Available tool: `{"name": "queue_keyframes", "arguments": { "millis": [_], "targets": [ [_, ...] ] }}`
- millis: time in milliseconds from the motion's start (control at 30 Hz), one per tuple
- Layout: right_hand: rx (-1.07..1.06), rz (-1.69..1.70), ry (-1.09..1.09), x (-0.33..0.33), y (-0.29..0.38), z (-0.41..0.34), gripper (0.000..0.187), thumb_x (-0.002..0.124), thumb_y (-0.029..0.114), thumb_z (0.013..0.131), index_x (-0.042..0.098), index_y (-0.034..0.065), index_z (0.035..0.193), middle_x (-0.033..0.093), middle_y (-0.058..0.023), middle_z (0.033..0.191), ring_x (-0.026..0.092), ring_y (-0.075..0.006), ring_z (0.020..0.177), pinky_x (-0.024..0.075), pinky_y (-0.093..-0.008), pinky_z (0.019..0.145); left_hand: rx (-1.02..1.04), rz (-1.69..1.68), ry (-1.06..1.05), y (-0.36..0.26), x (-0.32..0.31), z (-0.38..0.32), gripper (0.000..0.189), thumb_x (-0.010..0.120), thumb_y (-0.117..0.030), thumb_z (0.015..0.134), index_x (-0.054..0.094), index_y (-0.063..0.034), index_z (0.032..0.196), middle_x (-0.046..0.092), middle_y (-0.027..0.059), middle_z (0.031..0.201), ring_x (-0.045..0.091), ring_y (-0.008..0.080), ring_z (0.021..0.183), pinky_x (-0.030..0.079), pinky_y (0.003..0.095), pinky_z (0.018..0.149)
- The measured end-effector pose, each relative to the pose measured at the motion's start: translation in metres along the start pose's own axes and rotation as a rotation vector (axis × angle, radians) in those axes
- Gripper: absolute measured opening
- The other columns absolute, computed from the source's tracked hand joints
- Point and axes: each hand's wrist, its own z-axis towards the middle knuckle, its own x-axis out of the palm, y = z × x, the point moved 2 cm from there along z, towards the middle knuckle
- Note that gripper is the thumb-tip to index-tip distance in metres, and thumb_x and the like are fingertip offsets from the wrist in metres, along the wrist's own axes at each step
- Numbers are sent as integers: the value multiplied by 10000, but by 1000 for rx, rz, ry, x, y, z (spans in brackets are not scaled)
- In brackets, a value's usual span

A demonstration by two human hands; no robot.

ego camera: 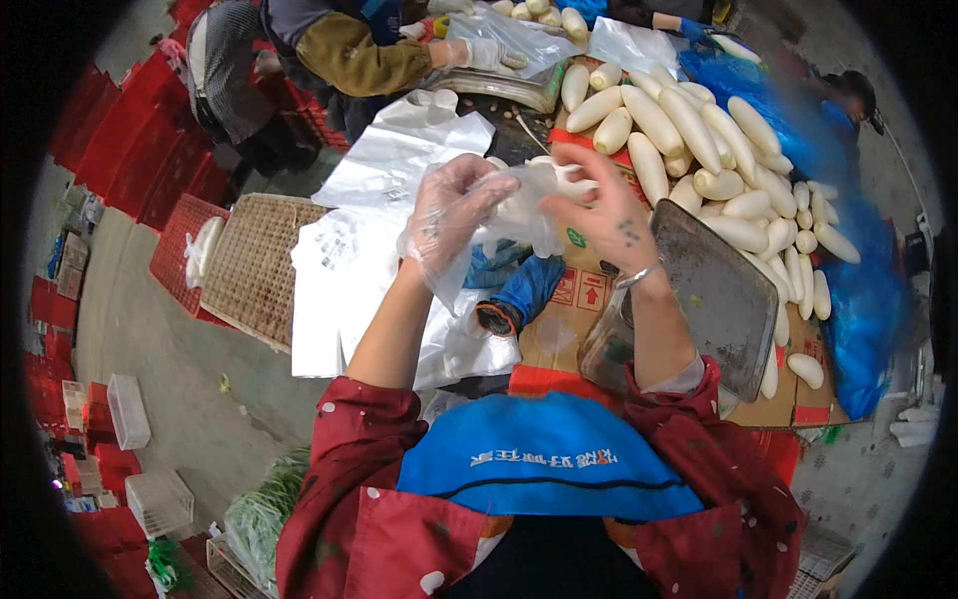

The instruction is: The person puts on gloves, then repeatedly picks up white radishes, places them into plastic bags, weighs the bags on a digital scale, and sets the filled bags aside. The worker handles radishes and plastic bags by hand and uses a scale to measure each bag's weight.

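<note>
My left hand (pixel 456 217) wears a thin clear plastic glove, and its fingers pinch a second clear plastic glove (pixel 524 213) that hangs between my hands. My right hand (pixel 602 206) is bare, blurred, with its fingers bent beside that glove; whether they touch it I cannot tell. Below them a blue sleeve cover (pixel 528 288) with a dark, orange-edged cuff lies on white plastic bags (pixel 352 277). To the right, white radishes (pixel 681 131) are heaped on flattened cardboard (pixel 554 333).
A dark metal tray (pixel 711 299) leans by my right forearm. Blue plastic sheeting (pixel 861 299) borders the radishes. Co-workers stand across the table, one gloved hand (pixel 494 56) over a plastic bag. A woven-pattern crate (pixel 258 266) and red crates (pixel 142 142) are at the left.
</note>
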Motion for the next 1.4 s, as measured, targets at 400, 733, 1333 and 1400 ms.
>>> {"name": "queue_keyframes", "arguments": {
  "millis": [400, 733, 1333, 1400],
  "targets": [
    [14, -37, 538, -16, 0, 25, 317, 457, 63, 850, 568, 47, 1146, 655, -99, 944, 622, -191, 875, 468, -287, 779, 99, 356, 167, -21, -16, 11, 248, 622, -212, 828, 653, 2, 949, 648, 49, 856, 581, 125, 821, 440, 266, 805],
    [234, -160, 223, -10, 23, 24, 225, 654, 194, 817, 591, 15, 936, 615, -43, 801, 568, -98, 724, 465, -233, 664, -24, 208, 159, -19, 2, 13, 120, 661, -99, 783, 644, 15, 815, 615, 29, 731, 537, 84, 690, 440, 233, 644],
    [384, 327, 336, 8, -1, 5, 183, 612, 162, 854, 606, 12, 959, 602, 13, 833, 547, -65, 744, 454, -204, 675, -65, -38, 7, 1, 1, 8, 170, 653, -161, 795, 613, 3, 782, 569, 7, 694, 489, 71, 637, 415, 213, 608],
    [389, 384, 316, 3, -7, 7, 176, 595, 155, 866, 609, 13, 968, 610, 8, 849, 553, -65, 741, 456, -201, 685, -55, -37, 4, 4, -5, 9, 168, 653, -161, 794, 612, 2, 778, 561, 3, 681, 483, 70, 634, 414, 211, 610]
  ]
}}
